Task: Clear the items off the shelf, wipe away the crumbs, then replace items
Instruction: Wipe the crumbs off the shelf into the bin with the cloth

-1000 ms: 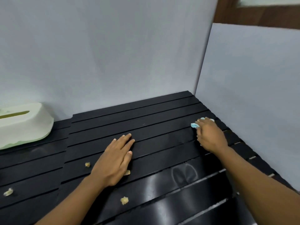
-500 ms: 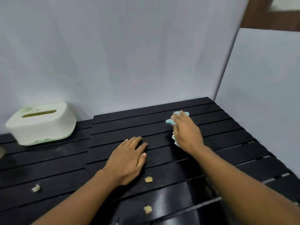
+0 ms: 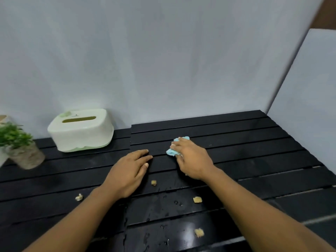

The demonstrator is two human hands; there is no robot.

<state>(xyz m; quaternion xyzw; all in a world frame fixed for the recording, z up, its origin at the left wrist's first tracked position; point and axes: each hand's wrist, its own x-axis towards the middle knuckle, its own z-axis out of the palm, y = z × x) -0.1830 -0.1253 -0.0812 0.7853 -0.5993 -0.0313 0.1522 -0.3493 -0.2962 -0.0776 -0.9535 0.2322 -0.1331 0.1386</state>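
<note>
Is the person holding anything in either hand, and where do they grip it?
The right hand presses a blue cloth to the shelf, bunched under its fingers. The left hand lies flat, holding nothing.

A plain grey-white wall (image 3: 163, 60) stands behind, a white panel (image 3: 309, 106) at right, brown wood (image 3: 327, 13) beyond.

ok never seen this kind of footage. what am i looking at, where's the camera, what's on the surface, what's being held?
No machine here: a person's two bare hands, filmed by one wide-angle camera worn on the head, looking forward and down. The surface is a black slatted shelf. The right hand presses a light blue cloth onto it. The left hand lies flat on the slats, holding nothing. Four crumbs lie nearer the camera, one here. To the left stand a white tissue box and a small potted plant.
</note>
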